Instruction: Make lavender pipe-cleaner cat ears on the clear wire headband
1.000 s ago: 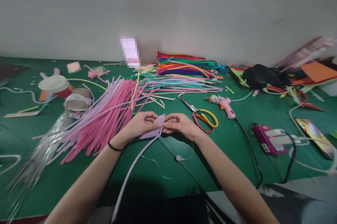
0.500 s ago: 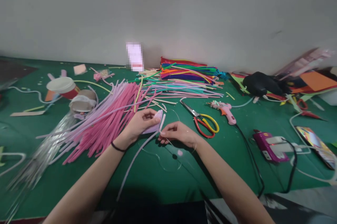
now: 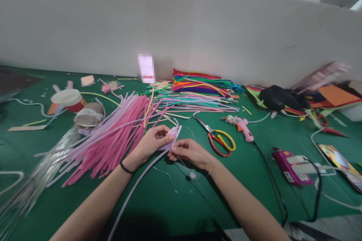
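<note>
On my remote feed, the left hand (image 3: 157,139) pinches the lilac pipe-cleaner piece (image 3: 171,132) tightly, apparently to steady it. The right hand (image 3: 189,152) curls at its lower end; I cannot tell its grip. Scissors (image 3: 209,129) lie beyond the right hand, probably for ready reach.

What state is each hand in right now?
Left hand: closed, holding the lilac piece.
Right hand: closed at its lower edge; anything pinched is unclear.

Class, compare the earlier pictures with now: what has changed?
The right hand has moved nearer, down along the lilac piece to its lower end; what it grips there is unclear. The view has tipped upward. The left hand still holds the lilac piece; the scissors and glue gun stay put.
</note>
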`<action>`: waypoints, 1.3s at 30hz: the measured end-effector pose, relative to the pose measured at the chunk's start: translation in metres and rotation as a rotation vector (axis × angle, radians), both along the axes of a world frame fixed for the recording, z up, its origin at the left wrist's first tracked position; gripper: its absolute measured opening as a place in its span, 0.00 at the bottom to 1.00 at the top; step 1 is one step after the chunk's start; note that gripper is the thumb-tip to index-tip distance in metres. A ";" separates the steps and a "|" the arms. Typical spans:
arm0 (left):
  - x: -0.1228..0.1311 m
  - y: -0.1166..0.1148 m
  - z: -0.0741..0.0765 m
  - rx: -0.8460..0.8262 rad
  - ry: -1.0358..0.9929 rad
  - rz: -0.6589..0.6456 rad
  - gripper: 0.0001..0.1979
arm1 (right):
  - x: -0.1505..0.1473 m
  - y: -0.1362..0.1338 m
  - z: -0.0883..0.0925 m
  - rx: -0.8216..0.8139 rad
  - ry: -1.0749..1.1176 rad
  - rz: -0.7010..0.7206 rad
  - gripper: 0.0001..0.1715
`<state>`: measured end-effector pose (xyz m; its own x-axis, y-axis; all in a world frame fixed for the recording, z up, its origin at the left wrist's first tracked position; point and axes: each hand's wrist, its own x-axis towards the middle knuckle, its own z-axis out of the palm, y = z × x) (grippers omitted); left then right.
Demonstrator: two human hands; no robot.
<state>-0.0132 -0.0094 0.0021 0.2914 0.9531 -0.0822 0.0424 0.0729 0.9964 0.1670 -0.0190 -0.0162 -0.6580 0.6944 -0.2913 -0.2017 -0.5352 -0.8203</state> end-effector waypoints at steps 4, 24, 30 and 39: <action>-0.004 0.002 -0.001 0.117 0.215 -0.066 0.16 | 0.000 0.002 -0.005 0.004 0.006 0.001 0.20; 0.004 -0.002 -0.002 -0.103 0.043 -0.191 0.19 | 0.005 0.018 -0.005 0.255 -0.091 -0.325 0.19; 0.002 -0.001 -0.009 -0.163 0.085 -0.200 0.21 | 0.009 0.021 -0.007 0.178 -0.052 -0.305 0.20; -0.001 -0.003 -0.004 -0.209 0.131 -0.388 0.20 | 0.012 0.031 -0.002 -0.044 0.002 -0.172 0.16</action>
